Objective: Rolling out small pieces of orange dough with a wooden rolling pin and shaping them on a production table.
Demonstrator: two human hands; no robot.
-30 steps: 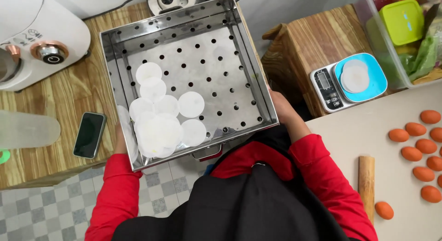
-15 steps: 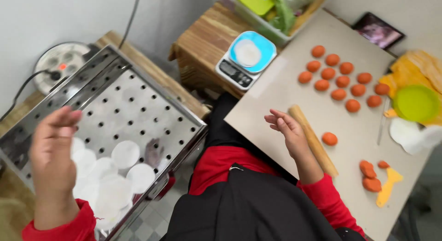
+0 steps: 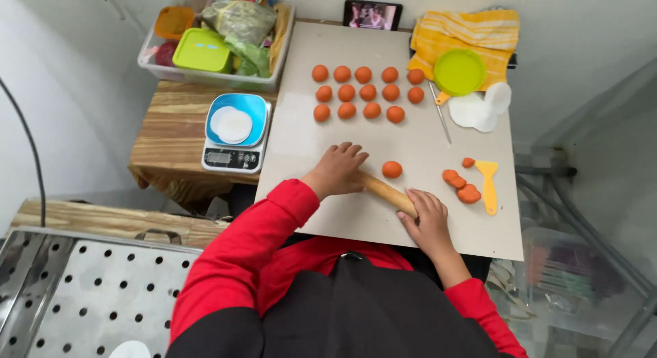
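Head view, looking down on a pale work board [image 3: 410, 214]. A wooden rolling pin [image 3: 384, 192] lay near the board's front edge, its long axis running from about 10 o'clock to 4 o'clock. The left hand [image 3: 337, 172] rested on the 10 o'clock end, fingers [image 3: 345, 152] loosely curled and spread over the wood, palm down; the right hand [image 3: 430, 218] covered the 4 o'clock end, fingers folded on top of it. Neither hand appeared to be clenched; whether the thumbs wrapped under the pin could not be told. A single orange dough ball [image 3: 391, 169] sat just beyond the pin at 12 o'clock from its exposed middle, between the two hands and close to the wood but apart from it, roughly equally near to each hand. Further off at 12 o'clock stood the rows of orange balls [image 3: 366, 92]; at 3 o'clock lay flattened orange pieces [image 3: 460, 187] and a yellow scraper [image 3: 488, 185]. A blue-topped kitchen scale [image 3: 235, 132] stood at 9 o'clock on a wooden stand, and a perforated steel tray [image 3: 82, 296] occupied the lower left corner.
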